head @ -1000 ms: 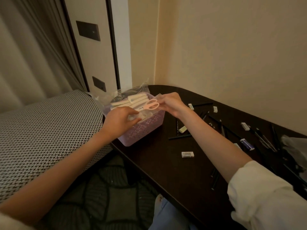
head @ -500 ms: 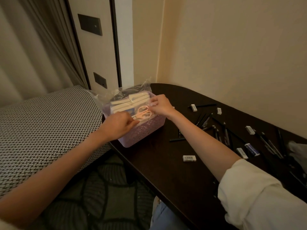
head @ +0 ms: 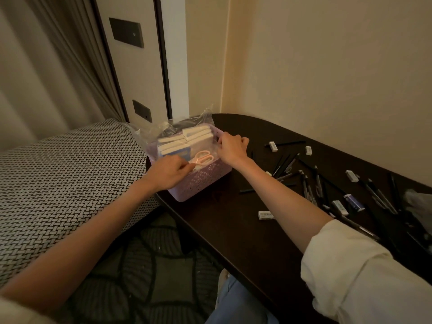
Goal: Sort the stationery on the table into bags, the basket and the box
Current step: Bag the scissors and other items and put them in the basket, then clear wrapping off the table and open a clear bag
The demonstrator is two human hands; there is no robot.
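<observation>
Right hand (head: 231, 148) now off the scissors (head: 203, 158), curled on the basket (head: 205, 178) rim's right side. Left hand (head: 167, 173) still pinching the scissors' near end inside.

Scissors (head: 203, 158): lowered from mid-air above the basket (head: 205, 181); now lying inside it, near the front wall.
Right hand (head: 231, 148): released the scissors handles; now curled at the basket's right rim.
Left hand (head: 169, 173): now pinching the blade end.

Bedroom (patterned bed (head: 58, 174), curtain (head: 46, 66))
</observation>
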